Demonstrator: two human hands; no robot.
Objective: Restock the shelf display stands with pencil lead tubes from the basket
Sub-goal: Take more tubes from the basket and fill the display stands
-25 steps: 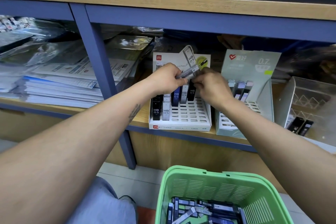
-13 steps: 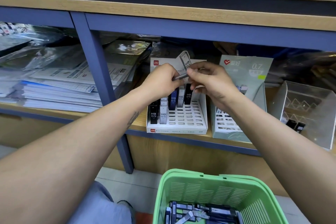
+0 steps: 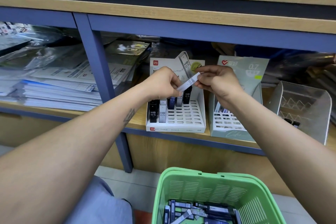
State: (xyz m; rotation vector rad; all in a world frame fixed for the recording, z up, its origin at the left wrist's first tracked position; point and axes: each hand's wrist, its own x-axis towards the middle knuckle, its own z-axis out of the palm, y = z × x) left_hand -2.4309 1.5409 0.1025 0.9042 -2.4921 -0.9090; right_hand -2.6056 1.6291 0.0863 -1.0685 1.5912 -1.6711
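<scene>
Head view. Both hands hold one pale lead tube printed "HB 0.5" (image 3: 189, 82) in the air above the white slotted cardboard display stand (image 3: 183, 116). The left hand (image 3: 160, 84) pinches the tube's lower left end between curled fingers; the right hand (image 3: 219, 82) pinches the upper right end, so that the tube lies tilted, rising toward the right. The white stand sits on the wooden shelf board (image 3: 138, 120) and carries a black tube (image 3: 153, 113) and a white tube (image 3: 162, 114) in its front left slots, with further tubes (image 3: 179, 97) upright in a row behind them. Just beside it, to the right, stands a grey-green cardboard display stand marked "0.7" (image 3: 241, 71), partly hidden by the right forearm. A clear plastic holder (image 3: 301, 107) stands further right. Below the shelf, a green plastic basket (image 3: 205, 185) holds loose lead tubes (image 3: 196, 211). Stacked paper packs in plastic wrap (image 3: 54, 85) fill the left compartment.
</scene>
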